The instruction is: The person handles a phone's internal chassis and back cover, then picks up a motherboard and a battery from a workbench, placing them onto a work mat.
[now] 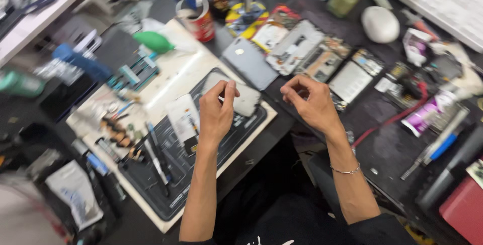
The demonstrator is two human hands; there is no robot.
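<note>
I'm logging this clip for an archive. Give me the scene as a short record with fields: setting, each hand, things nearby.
setting: cluttered dark workbench seen from a head camera
left hand: left hand raised over the dark grey rubber work mat, fingertips at a pale rectangular phone part; grip unclear from blur
right hand: right hand curled, fingers pinched together, nothing visible in it; thin bracelet on the wrist
nearby: grey phone back cover, opened phone frames, red and white cup, green rubber air blower, white computer mouse
</note>
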